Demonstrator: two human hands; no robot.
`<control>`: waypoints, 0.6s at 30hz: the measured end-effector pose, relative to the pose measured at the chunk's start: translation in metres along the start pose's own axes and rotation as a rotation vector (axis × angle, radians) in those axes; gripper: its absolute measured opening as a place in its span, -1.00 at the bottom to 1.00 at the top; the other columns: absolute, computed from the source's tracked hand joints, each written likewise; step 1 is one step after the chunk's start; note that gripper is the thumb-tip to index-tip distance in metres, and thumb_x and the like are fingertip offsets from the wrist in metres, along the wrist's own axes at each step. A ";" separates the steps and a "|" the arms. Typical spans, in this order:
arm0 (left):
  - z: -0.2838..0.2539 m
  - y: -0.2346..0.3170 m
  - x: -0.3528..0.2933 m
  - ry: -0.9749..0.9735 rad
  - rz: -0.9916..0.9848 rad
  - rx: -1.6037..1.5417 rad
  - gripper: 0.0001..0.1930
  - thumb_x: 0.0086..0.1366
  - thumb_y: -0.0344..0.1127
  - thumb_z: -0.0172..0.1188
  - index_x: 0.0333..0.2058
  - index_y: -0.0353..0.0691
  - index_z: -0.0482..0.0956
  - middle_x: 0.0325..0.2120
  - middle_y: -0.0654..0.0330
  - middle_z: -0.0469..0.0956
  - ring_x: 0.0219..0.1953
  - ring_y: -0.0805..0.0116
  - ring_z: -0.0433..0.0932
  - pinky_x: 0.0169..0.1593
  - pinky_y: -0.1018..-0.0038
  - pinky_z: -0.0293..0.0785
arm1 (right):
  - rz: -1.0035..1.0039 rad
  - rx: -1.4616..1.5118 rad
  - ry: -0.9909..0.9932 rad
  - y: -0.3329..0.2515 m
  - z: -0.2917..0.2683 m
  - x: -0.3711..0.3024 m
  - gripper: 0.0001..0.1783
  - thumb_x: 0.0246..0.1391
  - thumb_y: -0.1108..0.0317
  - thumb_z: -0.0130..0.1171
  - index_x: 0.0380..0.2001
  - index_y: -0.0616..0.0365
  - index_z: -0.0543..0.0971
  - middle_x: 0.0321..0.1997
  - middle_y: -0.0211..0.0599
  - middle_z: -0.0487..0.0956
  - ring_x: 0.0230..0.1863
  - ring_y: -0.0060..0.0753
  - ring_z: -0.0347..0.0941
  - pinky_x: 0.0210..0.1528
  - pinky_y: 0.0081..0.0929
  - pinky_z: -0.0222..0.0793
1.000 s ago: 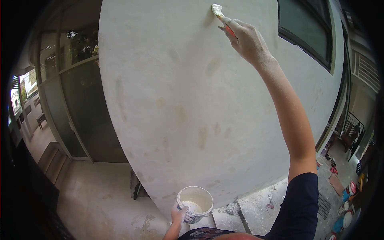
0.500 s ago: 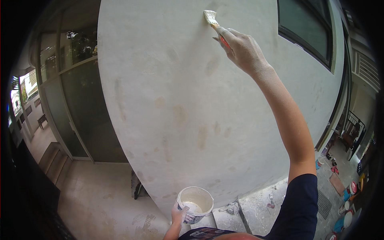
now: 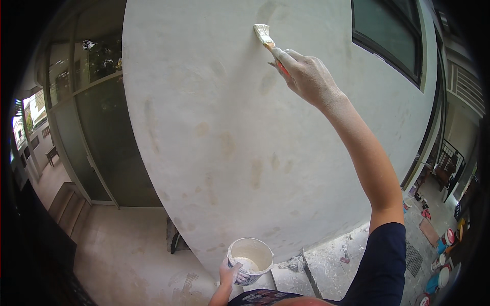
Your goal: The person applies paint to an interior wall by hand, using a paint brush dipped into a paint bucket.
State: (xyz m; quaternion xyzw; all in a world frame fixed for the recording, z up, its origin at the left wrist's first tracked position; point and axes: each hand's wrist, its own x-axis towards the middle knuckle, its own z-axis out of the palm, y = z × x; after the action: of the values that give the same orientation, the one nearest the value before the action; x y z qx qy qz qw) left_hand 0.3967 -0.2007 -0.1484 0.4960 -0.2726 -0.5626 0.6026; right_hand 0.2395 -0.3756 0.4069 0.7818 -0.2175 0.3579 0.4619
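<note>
- Head view: right hand (image 3: 305, 76), at one o'clock, fingers closed around a paintbrush (image 3: 267, 39) whose bristles touch the pale wall (image 3: 214, 132).
- Left hand (image 3: 229, 271), at six o'clock, grips a white paint bucket (image 3: 250, 261) by its rim.

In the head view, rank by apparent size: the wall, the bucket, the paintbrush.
1. Wall, by far the largest.
2. Bucket, held by the left hand.
3. Paintbrush in the right hand; its handle is partly hidden, so its full size is unsure.
</note>
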 end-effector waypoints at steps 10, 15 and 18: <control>-0.001 0.003 -0.008 0.046 -0.007 0.020 -0.47 0.17 -0.53 0.20 0.14 -0.32 0.33 -0.43 -0.05 0.61 -0.69 0.12 0.62 -0.77 0.41 0.49 | -0.039 0.296 0.081 -0.032 -0.028 -0.020 -0.65 0.15 0.48 0.27 0.03 0.14 0.56 -0.33 -0.27 0.66 -0.43 -0.30 0.60 -0.43 -0.38 0.54; -0.007 0.001 -0.012 0.080 -0.012 0.024 -0.48 0.18 -0.51 0.20 0.14 -0.31 0.33 -0.42 -0.05 0.61 -0.69 0.15 0.62 -0.77 0.41 0.49 | 0.014 0.530 0.087 -0.051 -0.028 -0.016 -0.74 0.18 0.44 0.27 -0.05 0.20 0.61 -0.32 -0.19 0.69 -0.47 -0.41 0.58 -0.43 -0.48 0.52; -0.012 -0.002 -0.017 0.116 -0.007 0.015 -0.48 0.19 -0.51 0.20 0.15 -0.30 0.33 -0.42 -0.04 0.61 -0.69 0.16 0.61 -0.77 0.41 0.48 | 0.132 0.732 0.071 -0.056 -0.021 -0.013 -0.76 0.23 0.37 0.25 -0.07 0.21 0.63 -0.34 -0.20 0.70 -0.52 -0.53 0.54 -0.49 -0.53 0.47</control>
State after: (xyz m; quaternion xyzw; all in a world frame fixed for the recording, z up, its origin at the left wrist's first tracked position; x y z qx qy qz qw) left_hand 0.4027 -0.1813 -0.1506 0.5334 -0.2396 -0.5330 0.6116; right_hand 0.2609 -0.3302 0.3717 0.8666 -0.1087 0.4678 0.1352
